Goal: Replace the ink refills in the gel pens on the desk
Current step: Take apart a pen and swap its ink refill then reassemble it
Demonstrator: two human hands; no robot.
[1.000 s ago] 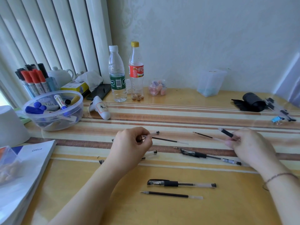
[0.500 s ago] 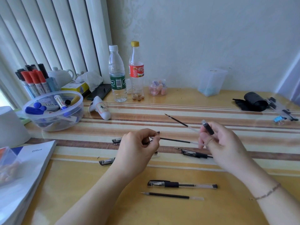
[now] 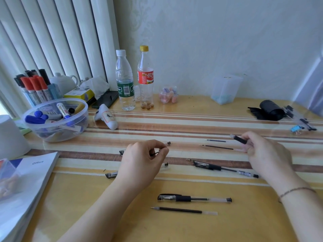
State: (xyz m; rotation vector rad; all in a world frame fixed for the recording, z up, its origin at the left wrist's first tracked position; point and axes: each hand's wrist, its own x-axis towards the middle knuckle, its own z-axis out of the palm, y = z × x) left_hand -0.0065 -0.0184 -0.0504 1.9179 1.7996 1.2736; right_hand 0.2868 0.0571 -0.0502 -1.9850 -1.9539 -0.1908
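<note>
My left hand pinches a small black pen part between thumb and forefinger above the desk's middle. My right hand holds a clear pen barrel with a black grip, tilted up to the left. Two thin refills lie side by side just left of the right hand, whose fingertips rest at the end of the nearer one. An uncapped pen lies in front of them. Near the front edge lie a capped gel pen and a loose black refill.
Small pen caps and end pieces lie around my left hand. A clear bowl of markers and a stack of books sit at the left. Two bottles stand at the back, and a black roll lies at the far right.
The long refill has left my left hand and now lies on the desk at the right. My right hand came to the centre, then moved back right with the barrel.
</note>
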